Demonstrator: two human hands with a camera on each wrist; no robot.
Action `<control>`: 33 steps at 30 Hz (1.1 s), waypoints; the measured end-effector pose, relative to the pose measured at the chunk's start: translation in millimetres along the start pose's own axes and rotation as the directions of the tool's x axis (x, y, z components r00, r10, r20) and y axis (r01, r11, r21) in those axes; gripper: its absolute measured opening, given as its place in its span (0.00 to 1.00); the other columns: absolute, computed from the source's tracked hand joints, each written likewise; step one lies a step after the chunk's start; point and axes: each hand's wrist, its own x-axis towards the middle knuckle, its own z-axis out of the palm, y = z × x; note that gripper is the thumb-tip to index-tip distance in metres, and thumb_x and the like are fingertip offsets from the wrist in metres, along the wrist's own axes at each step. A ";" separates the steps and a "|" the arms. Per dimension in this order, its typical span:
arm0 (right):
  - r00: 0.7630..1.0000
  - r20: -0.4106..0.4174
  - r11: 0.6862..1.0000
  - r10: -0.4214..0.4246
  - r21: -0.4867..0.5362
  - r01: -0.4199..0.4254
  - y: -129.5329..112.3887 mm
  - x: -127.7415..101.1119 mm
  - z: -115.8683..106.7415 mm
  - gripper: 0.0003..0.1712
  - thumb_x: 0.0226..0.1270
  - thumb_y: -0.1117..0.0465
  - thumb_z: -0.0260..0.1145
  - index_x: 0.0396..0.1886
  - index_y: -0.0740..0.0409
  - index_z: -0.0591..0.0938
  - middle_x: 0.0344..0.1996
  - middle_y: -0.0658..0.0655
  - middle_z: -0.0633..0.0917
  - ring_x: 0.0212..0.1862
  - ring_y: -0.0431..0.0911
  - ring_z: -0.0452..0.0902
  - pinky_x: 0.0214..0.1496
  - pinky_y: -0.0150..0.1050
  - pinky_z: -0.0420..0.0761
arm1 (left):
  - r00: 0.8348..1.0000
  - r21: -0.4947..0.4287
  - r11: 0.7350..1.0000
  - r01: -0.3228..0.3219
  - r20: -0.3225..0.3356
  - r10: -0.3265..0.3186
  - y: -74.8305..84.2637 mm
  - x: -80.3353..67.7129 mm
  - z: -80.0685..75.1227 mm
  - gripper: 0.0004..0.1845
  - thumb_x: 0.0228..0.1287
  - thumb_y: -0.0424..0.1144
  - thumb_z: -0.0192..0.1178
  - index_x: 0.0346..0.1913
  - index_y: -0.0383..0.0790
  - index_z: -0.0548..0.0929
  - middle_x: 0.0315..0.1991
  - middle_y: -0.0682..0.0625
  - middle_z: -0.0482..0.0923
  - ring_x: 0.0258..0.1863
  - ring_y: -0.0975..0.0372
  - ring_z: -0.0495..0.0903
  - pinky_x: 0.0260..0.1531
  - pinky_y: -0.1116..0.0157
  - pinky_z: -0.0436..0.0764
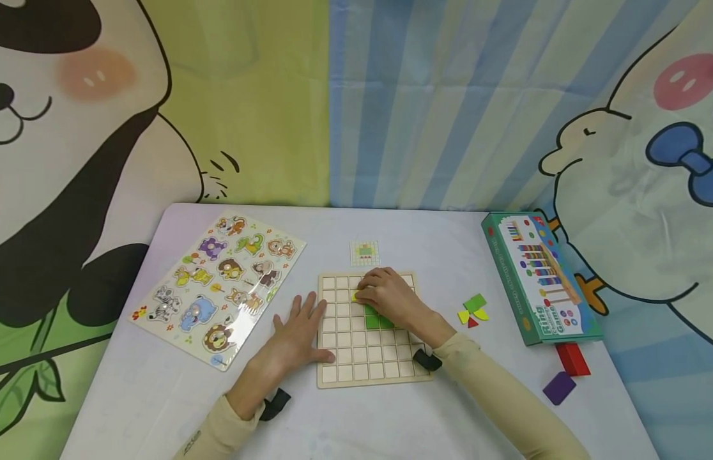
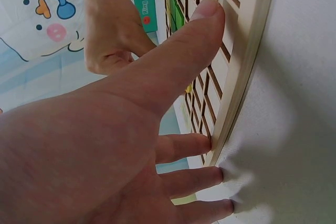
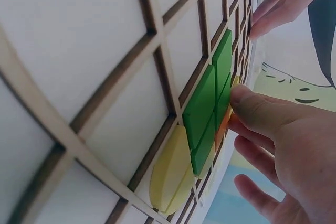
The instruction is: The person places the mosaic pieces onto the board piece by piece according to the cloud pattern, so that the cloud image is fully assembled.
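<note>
A wooden grid board (image 1: 345,374) lies on the table, with green square tiles (image 1: 372,321) set in its middle cells. My right hand (image 1: 388,297) reaches over the board from the right. Its thumb and forefinger pinch a small yellow piece (image 3: 235,81) at the left side of the green tiles. An orange-red piece (image 3: 221,129) sits beside the green group, and rounded yellow pieces (image 3: 170,174) lie at its other side; the right hand hides these in the head view. My left hand (image 1: 296,335) is spread along the board's left edge, thumb on the rim.
A small pattern card (image 1: 365,253) lies behind the board. Loose green, yellow and red pieces (image 1: 475,302) are to the right. Beyond them lie a green box (image 1: 543,281), a red block (image 1: 572,359) and a purple block (image 1: 559,388). An animal puzzle board (image 1: 218,287) lies left.
</note>
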 end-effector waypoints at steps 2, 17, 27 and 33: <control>1.000 -0.003 1.000 -0.009 0.000 0.009 0.1 -0.3 0.5 0.07 0.65 0.57 0.73 0.41 0.50 0.92 0.44 0.50 0.90 0.54 0.49 0.82 0.60 0.46 0.79 | 1.000 0.000 1.000 0.001 0.000 -0.001 -0.2 -0.1 0.2 0.59 0.48 0.53 0.78 0.78 0.33 0.58 0.81 0.32 0.47 0.79 0.32 0.44 0.62 0.20 0.51; 0.994 -0.111 1.000 -0.007 0.022 0.010 8.6 -19.6 -15.9 0.09 0.62 0.62 0.75 0.42 0.54 0.91 0.43 0.53 0.90 0.53 0.51 0.83 0.61 0.49 0.78 | 1.000 0.000 1.000 -0.003 -0.008 0.003 1.0 -0.7 -0.1 0.59 0.48 0.52 0.79 0.78 0.32 0.58 0.80 0.31 0.46 0.79 0.32 0.43 0.61 0.19 0.50; 0.983 -0.140 0.993 0.118 -0.006 -0.120 39.3 -77.2 -40.6 0.13 0.55 0.69 0.78 0.42 0.60 0.90 0.42 0.56 0.91 0.52 0.54 0.83 0.60 0.52 0.78 | 1.000 -0.012 1.000 -0.005 -0.008 0.005 0.0 -0.1 0.6 0.59 0.48 0.51 0.79 0.78 0.33 0.58 0.80 0.31 0.46 0.79 0.32 0.42 0.61 0.19 0.50; 0.975 -0.128 0.982 0.182 -0.033 -0.188 51.8 -117.0 -52.2 0.15 0.53 0.71 0.78 0.43 0.62 0.90 0.42 0.57 0.90 0.52 0.55 0.82 0.60 0.54 0.78 | 1.000 -0.002 1.000 -0.005 -0.009 0.005 0.6 -0.8 0.6 0.59 0.48 0.51 0.79 0.79 0.33 0.57 0.80 0.31 0.46 0.79 0.32 0.43 0.61 0.19 0.49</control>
